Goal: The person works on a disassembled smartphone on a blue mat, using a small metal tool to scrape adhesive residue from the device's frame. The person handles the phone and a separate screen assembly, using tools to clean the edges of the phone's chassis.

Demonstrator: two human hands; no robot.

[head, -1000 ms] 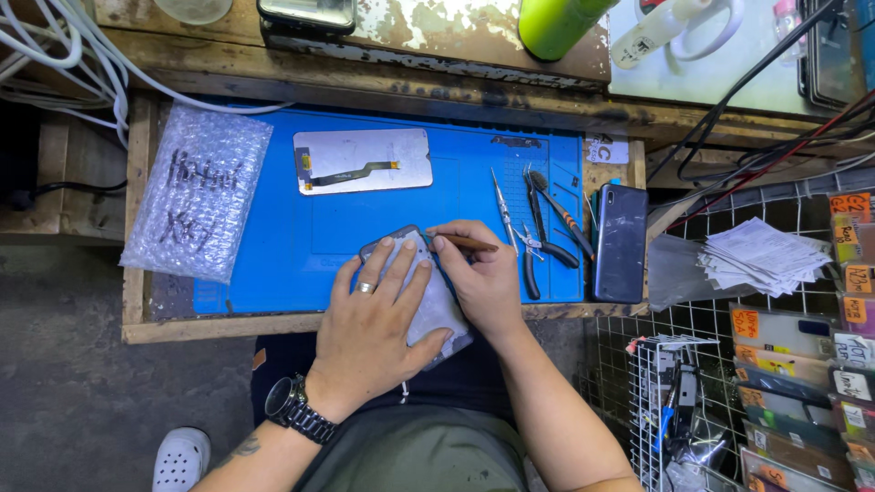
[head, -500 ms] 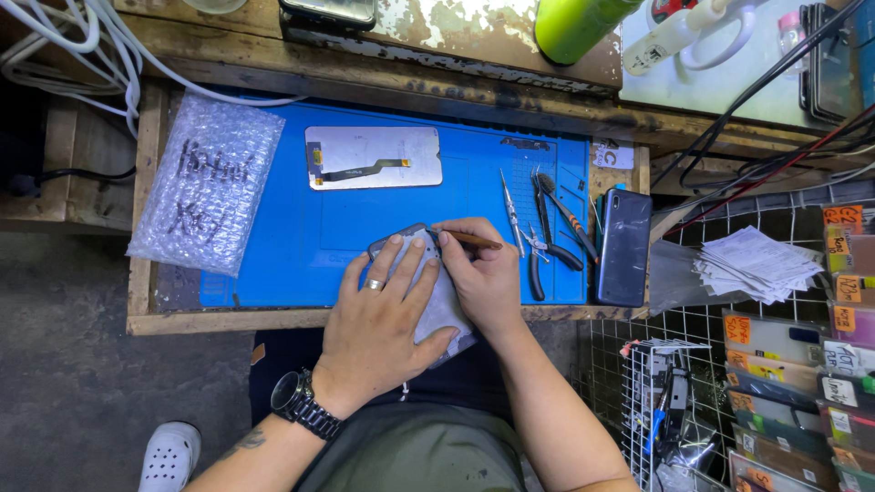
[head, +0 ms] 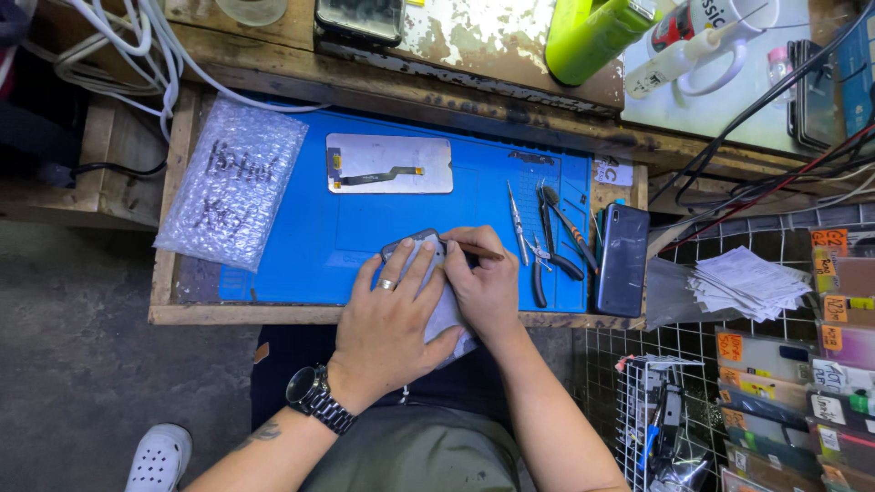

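1. Your left hand (head: pixel 387 319) lies flat and spread over the phone (head: pixel 421 251), fingers extended and palm pressing down; it pins the phone and does not curl round it

2. Your right hand (head: pixel 483 287) is closed in a pinch around a thin brown tool (head: pixel 474 247), whose tip reaches left onto the phone's upper end

3. The phone sits at the near edge of the blue mat (head: pixel 301 241), just in front of your body, with its lower part overhanging the wooden tray edge (head: pixel 246 314) toward your lap. Most of it is hidden beneath your hands, so only the top corner shows

4. The relation that counts: the phone's long axis runs from your lap up and slightly left, away from you, while the tool lies almost crosswise to it, coming in from the right. The right hand is at the phone's right side and the left hand covers its middle, so both touch it

5. Farther up the mat lies a detached screen panel with a flex cable (head: pixel 389 164), well apart from your hands. To the right sit tweezers and pliers (head: pixel 547 237), and just beyond them a dark phone (head: pixel 622 260) lies face down

6. A sheet of bubble wrap (head: pixel 232 191) covers the mat's left end
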